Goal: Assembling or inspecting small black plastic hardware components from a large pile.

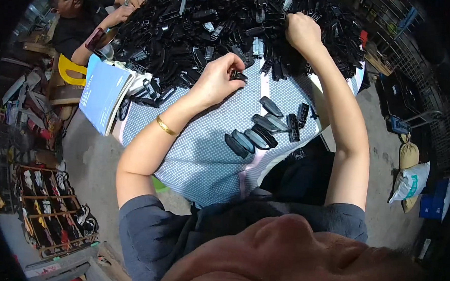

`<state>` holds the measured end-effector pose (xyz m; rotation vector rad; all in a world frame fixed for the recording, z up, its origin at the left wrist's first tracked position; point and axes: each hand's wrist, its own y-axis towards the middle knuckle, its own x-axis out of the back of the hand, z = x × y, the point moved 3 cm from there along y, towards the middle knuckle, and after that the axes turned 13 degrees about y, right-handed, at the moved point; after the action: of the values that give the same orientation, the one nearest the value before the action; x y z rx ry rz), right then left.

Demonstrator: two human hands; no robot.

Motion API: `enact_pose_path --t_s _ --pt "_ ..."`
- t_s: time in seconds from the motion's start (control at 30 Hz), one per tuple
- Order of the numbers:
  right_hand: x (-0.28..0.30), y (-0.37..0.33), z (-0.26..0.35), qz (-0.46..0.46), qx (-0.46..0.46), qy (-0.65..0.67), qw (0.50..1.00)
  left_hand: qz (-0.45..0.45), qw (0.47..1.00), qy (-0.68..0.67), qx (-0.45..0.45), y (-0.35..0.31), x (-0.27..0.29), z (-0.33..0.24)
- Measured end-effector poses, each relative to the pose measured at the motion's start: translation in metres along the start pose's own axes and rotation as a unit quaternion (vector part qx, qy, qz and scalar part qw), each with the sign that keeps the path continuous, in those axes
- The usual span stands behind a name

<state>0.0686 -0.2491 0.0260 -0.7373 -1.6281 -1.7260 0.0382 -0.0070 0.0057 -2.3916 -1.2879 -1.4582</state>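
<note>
My left hand [219,79] pinches a small black plastic part [238,75] at the near edge of a big heap of black plastic parts [226,23]. Farther back, my right hand [302,31] reaches into the heap with its fingers closed around pieces there; what it grips is hidden. A gold bangle [165,126] sits on my left wrist. Several long dark oval parts [256,132] lie in a row on the dotted blue-white cloth of the table [198,159], below both hands.
Another person [84,16] works at the table's far left corner. A blue booklet [102,96] lies on the left edge. A yellow chair [68,71], a rack of tools [48,207] and white sacks [411,181] stand on the concrete floor around.
</note>
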Motion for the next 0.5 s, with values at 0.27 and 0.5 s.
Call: enact_pose_path --t_s 0.27,0.5 --pt "0.04 -0.041 0.046 0.047 -0.09 0.609 0.787 0.128 0.976 -0.165 0.055 0.0 -0.017 0.014" --pt "0.037 -0.084 0.084 0.066 -0.049 0.568 0.819 0.043 0.938 -0.33 0.102 -0.001 -0.017 0.011"
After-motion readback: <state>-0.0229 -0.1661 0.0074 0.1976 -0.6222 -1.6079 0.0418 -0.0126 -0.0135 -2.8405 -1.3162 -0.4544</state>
